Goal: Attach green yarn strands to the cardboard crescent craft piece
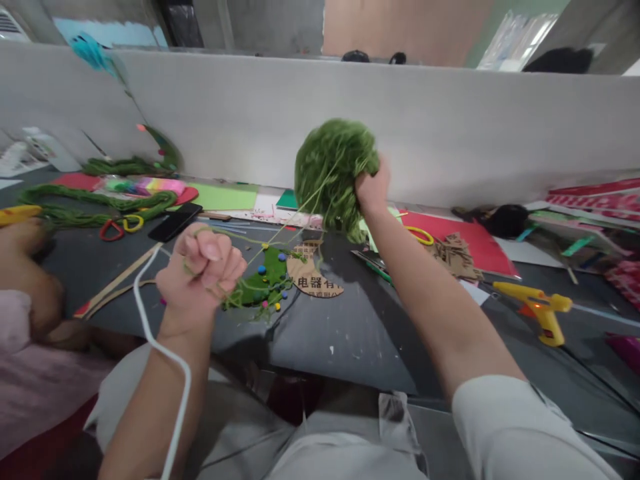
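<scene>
My right hand is closed on a big loose bundle of green yarn, raised above the far side of the table. A strand stretches from the bundle down to my left hand, whose fingers are curled shut around green yarn. Below and between my hands lies a cardboard cutout with printed characters. Its left part is a green crescent dotted with small coloured balls; loose yarn strands hang over it. Part of the crescent is hidden behind my left hand.
A yellow glue gun lies at right on the dark table. Scissors, a black phone and looped green yarn are at left. A white cable crosses my left forearm. Another person's hand holds a yellow tool.
</scene>
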A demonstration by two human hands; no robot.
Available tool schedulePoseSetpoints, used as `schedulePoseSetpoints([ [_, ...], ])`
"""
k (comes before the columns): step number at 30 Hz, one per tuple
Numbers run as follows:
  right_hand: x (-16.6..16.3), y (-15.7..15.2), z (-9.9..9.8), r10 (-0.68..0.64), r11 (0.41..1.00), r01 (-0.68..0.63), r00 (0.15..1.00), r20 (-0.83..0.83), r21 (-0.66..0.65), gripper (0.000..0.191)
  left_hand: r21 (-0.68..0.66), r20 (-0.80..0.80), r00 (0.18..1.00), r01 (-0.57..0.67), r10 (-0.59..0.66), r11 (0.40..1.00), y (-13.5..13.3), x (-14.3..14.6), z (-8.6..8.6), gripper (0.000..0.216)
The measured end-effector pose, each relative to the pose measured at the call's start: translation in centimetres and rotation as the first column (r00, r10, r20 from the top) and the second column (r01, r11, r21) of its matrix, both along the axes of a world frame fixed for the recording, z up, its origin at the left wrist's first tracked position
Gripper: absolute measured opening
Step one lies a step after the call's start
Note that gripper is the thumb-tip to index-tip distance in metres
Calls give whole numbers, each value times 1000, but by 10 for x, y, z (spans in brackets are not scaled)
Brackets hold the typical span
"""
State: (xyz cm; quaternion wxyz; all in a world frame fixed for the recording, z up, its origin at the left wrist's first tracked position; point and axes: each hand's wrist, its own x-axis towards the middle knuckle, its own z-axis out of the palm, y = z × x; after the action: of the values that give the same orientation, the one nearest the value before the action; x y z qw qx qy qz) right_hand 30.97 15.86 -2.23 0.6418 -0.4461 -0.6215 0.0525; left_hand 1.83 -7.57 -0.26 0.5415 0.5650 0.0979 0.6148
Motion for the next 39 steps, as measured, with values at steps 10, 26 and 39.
schedulePoseSetpoints([
  [10,-40,26,32,-37,965,196,761,648,-175,66,-102,-49,961,-274,271,956,26,26,-26,26],
  [26,-41,-124,-68,438,23,-726,625,-646,-687,48,193,-817,573,178,58,965,-9,58,-31,23],
  [39,-26,-114,-57,274,203,-764,645,-714,-612,19,93,-734,679,105,-3,990,4,47,-41,26],
])
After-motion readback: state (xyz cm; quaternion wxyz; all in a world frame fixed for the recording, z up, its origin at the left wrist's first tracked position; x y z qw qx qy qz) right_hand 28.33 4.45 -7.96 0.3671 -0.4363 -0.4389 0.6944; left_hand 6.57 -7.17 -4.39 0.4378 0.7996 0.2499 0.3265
